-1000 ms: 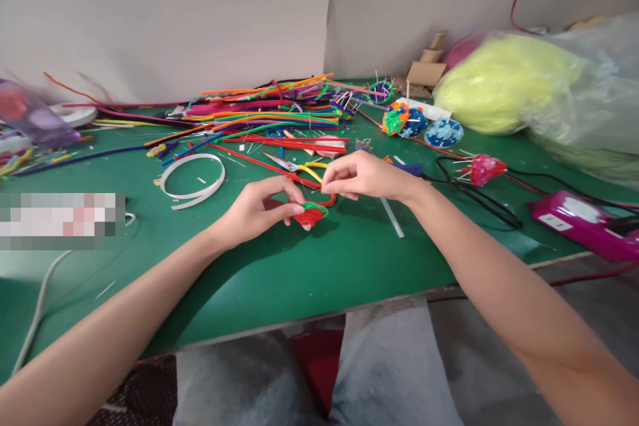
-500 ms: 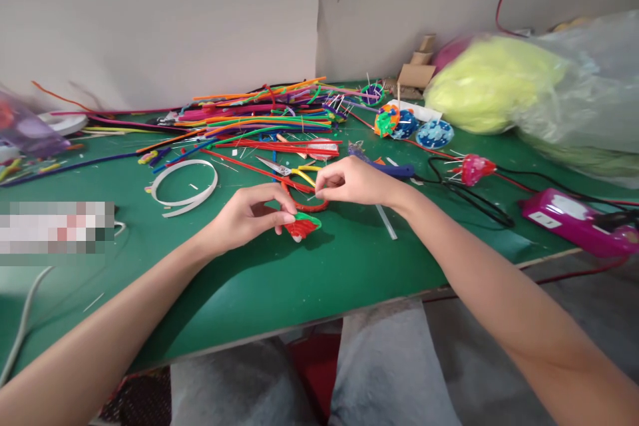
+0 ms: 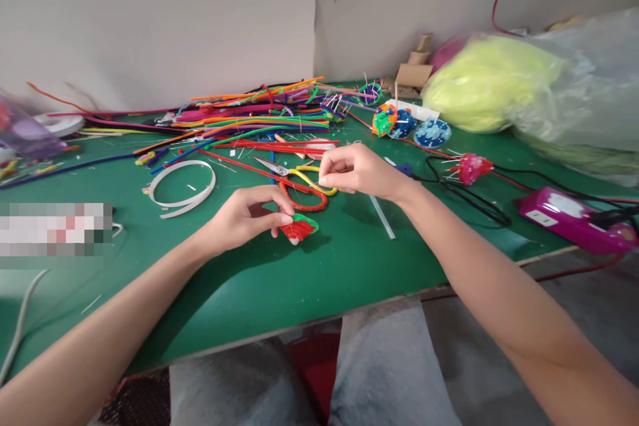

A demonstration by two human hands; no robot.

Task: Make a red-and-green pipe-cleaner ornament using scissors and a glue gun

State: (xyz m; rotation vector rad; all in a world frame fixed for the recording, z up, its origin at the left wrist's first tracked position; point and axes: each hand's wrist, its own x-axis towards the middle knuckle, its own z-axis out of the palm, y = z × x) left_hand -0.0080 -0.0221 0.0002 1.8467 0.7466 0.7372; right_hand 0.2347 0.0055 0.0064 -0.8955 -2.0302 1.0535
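My left hand (image 3: 247,214) pinches a small red and green coiled pipe-cleaner piece (image 3: 298,227) just above the green table (image 3: 279,279). A red pipe cleaner (image 3: 304,203) loops from that piece up toward my right hand (image 3: 357,173), whose fingers are pinched together near the wire's far end; what they hold is too small to name for sure. Yellow-handled scissors (image 3: 292,172) lie right behind both hands.
A heap of coloured pipe cleaners (image 3: 249,121) fills the table's back. A white band (image 3: 180,192) lies at left. Finished coloured balls (image 3: 407,125), a pink spiked piece (image 3: 472,166), a black cable (image 3: 474,203) and a pink box (image 3: 574,219) lie at right, below a plastic bag (image 3: 524,86).
My right hand has lifted up and back from the red piece, drawing the red wire loop out. My left hand has stayed put with the coiled piece.
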